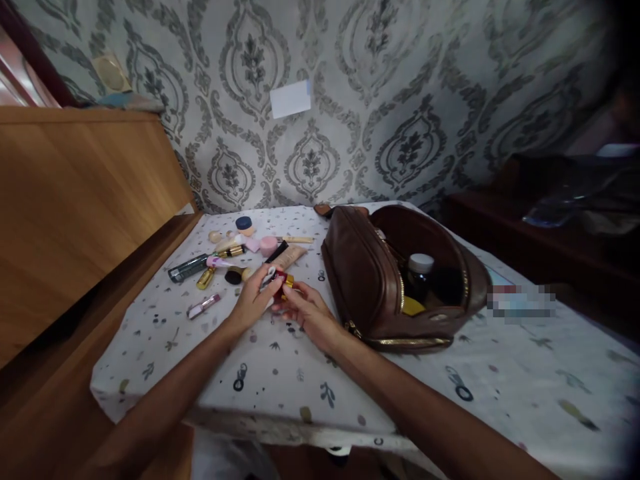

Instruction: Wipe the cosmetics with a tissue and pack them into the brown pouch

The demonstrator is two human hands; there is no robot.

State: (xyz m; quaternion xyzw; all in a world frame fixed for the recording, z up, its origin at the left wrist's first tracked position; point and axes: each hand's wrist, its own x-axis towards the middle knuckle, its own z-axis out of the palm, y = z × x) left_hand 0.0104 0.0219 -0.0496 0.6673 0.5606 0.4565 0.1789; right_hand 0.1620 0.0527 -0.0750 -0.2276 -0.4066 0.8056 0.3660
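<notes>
My left hand [251, 298] and my right hand [313, 312] meet over the table, fingers closed around a small red bottle with a gold cap [283, 277]. The right fingers are at its gold end; the left fingers and thumb grip the red part. Something white [269, 276] shows at my left fingers, too small to name. Just beyond the hands lie a beige tube with a black cap [292, 256] and a makeup brush with dark bristles [234, 275]. A pink lip gloss tube [204, 306] lies left of my left hand.
To the right, an open brown leather bag [356, 267] holds a dark bottle with a white cap [421, 264]. Further cosmetics include a dark green tube [188, 268], a pink jar [269, 245] and a blue-lidded jar [244, 225]. A wooden cabinet [90, 220] borders the left.
</notes>
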